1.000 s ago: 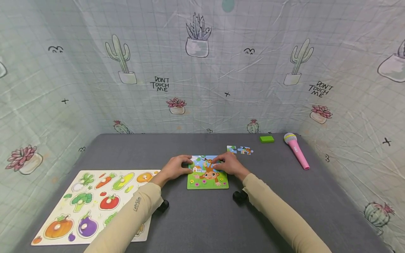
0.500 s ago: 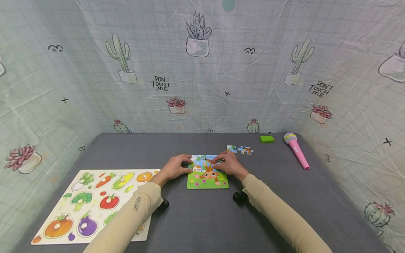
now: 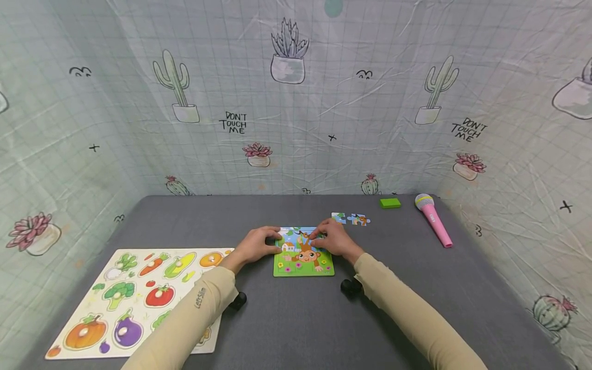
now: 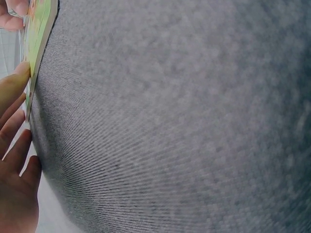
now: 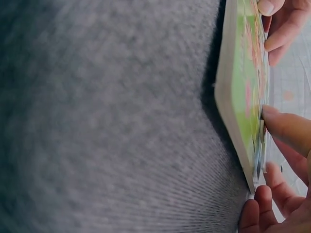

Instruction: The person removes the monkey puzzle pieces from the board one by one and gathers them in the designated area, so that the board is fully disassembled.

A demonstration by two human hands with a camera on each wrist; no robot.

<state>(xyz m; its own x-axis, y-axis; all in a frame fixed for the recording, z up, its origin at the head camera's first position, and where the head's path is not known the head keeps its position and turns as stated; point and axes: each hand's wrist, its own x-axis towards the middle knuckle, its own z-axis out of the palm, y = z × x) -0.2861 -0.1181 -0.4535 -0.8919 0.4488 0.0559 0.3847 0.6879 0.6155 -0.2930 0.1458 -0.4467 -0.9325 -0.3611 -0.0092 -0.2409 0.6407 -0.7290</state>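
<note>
Gripping the near-square monkey puzzle board [image 3: 303,273] by its far left corner, the left hand [image 3: 252,245] has its thumb on the left edge and its fingers along the far part, probably so that the board does not slide on the grey table [image 3: 296,324]. The right hand [image 3: 339,239] is at the opposite far corner, thumb and forefinger drawn close together over the picture; the right wrist view shows a thin raised edge under the thumb, seemingly a puzzle piece [image 5: 263,138] pinched there, though its outline is mostly hidden. The board lies flat with its monkey's head toward the person, midway between the two arms, which likely lets both hands work on it evenly. Just beyond the right hand lie loose pieces [image 3: 358,220], perhaps put there to be within easy reach yet off the board. Farther out are a green block [image 3: 390,203] and a pink microphone [image 3: 433,222], both well apart from the hands, while a large vegetable board [image 3: 94,303] lies at the left (partly covered by the left sleeve [image 3: 185,318]), seemingly set aside to leave the middle for the smaller board
</note>
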